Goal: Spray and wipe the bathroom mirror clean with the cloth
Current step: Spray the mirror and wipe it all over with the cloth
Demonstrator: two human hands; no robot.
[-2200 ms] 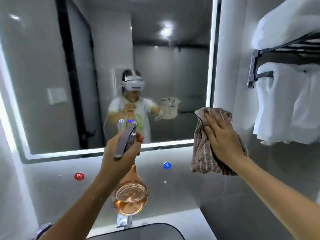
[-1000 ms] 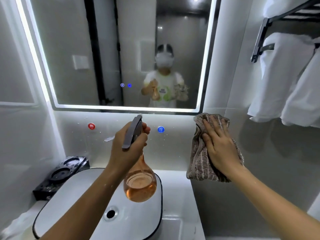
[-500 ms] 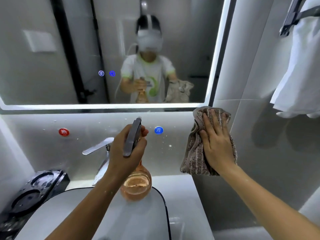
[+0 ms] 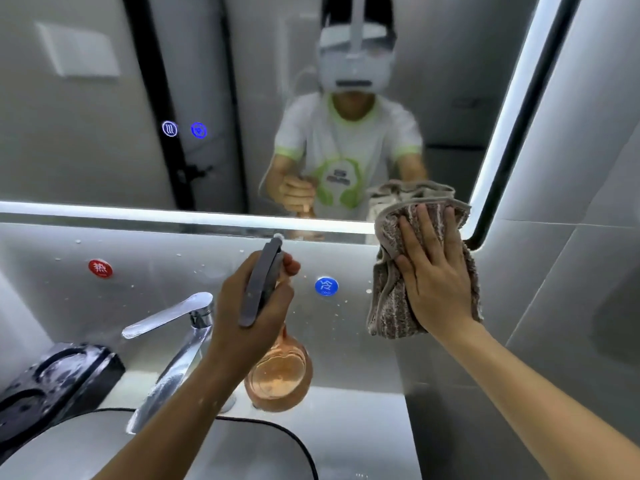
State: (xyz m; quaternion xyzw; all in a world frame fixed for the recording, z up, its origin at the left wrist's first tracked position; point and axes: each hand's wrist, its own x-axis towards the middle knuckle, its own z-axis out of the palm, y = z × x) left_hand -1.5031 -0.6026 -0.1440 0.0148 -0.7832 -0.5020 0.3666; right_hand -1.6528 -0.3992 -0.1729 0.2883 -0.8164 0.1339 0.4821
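Observation:
The lit-edged bathroom mirror (image 4: 104,98) fills the upper part of the view. My left hand (image 4: 249,313) grips a spray bottle (image 4: 277,375) with a grey trigger head and a round amber body, its nozzle pointing at the mirror's lower edge. My right hand (image 4: 433,275) lies flat on a brown striped cloth (image 4: 388,299), pressing it against the mirror's lower right corner and the wall below it.
A chrome faucet (image 4: 173,341) stands over the white black-rimmed basin (image 4: 298,441) below my left arm. A black holder (image 4: 52,379) sits at the left. Red (image 4: 100,268) and blue (image 4: 326,286) round labels mark the wall under the mirror. Droplets dot that wall.
The view has moved closer to the mirror. My right hand with the cloth has risen onto the mirror's lower right corner. My left hand keeps the bottle raised.

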